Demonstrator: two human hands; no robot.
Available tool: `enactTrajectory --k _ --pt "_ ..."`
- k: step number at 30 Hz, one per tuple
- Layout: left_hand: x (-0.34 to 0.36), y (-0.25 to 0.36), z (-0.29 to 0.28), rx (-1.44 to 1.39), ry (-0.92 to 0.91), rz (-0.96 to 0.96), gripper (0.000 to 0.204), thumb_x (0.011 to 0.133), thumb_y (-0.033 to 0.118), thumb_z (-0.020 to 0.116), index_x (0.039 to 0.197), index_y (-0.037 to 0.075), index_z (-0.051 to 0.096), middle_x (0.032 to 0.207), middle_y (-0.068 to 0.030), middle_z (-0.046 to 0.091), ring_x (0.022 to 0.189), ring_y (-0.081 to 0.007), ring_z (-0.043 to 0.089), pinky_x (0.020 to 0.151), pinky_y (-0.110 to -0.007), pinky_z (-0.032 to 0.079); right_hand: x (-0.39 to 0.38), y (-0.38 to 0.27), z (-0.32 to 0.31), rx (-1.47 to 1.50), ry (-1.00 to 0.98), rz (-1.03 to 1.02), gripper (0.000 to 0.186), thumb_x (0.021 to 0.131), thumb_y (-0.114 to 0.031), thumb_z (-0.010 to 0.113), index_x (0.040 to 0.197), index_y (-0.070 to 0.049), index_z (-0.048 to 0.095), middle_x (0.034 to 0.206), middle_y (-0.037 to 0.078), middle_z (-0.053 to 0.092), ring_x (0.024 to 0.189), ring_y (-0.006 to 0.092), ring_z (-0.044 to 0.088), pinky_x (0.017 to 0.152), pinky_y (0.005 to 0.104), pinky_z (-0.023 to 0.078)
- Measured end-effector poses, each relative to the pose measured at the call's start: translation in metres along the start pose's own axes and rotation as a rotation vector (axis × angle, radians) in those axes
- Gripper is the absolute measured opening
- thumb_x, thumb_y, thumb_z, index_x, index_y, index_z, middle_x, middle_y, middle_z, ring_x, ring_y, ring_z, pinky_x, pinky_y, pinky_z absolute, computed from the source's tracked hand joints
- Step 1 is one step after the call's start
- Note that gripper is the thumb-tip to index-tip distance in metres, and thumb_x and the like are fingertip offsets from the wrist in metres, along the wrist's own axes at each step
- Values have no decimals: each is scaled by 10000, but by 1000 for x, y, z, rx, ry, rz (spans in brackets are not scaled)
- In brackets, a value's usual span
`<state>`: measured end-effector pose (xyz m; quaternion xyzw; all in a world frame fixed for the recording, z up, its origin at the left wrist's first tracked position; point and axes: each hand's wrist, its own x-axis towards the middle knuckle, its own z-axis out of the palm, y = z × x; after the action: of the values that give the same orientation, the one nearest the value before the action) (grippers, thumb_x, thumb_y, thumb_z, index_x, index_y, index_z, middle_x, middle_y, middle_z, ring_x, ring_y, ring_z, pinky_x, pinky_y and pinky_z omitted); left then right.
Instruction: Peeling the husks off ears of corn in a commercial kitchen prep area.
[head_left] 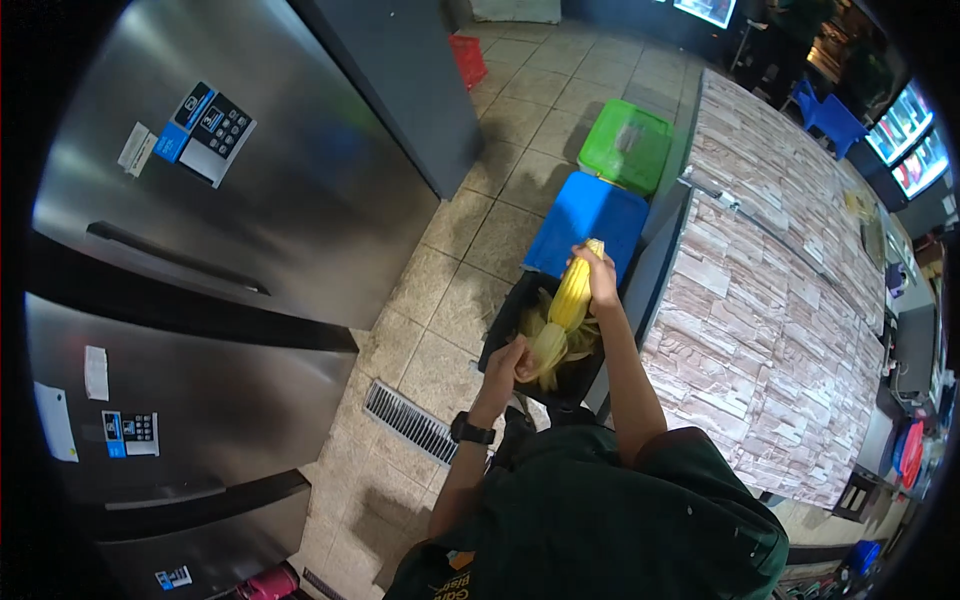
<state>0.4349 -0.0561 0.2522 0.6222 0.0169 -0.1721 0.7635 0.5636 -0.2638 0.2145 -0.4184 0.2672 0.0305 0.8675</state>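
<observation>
An ear of corn [570, 298], its yellow kernels bare along the upper length, slants above a black bin [500, 318]. Near its tip my right hand [600, 275] is closed around the cob. Lower down, my left hand [508, 366], below a dark wristwatch [471, 429], is closed on the pale green husk [546, 346] folded back at the base of the ear. Loose husks [580, 342] lie inside the bin under my hands. The bottom of the bin is hidden.
Beyond the bin stand a blue lidded container [588, 222] and a green one [627, 145]. A counter with a stone-patterned top [760, 330] runs along my right. Steel refrigerators [290, 170] line the left. A floor drain grate [412, 420] lies in the tiles.
</observation>
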Motion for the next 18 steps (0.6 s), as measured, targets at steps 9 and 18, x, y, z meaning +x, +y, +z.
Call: enactTrajectory --k 9,18 --pt "53 59 12 229 -114 272 371 910 155 671 1242 15 582 1085 -91 652 954 -139 626 830 -272 499 -98 -34 16 -553 -501 -463 1019 670 -8 818 1519 -101 262 1094 64 548 922 141 562 822 268 492" --pt "59 67 39 299 -114 436 213 924 162 646 1027 -15 705 887 -102 709 793 -102 642 677 -263 499 -130 -48 19 -690 -486 -460 1053 613 -37 831 1515 -120 293 1071 41 522 984 150 528 898 259 432"
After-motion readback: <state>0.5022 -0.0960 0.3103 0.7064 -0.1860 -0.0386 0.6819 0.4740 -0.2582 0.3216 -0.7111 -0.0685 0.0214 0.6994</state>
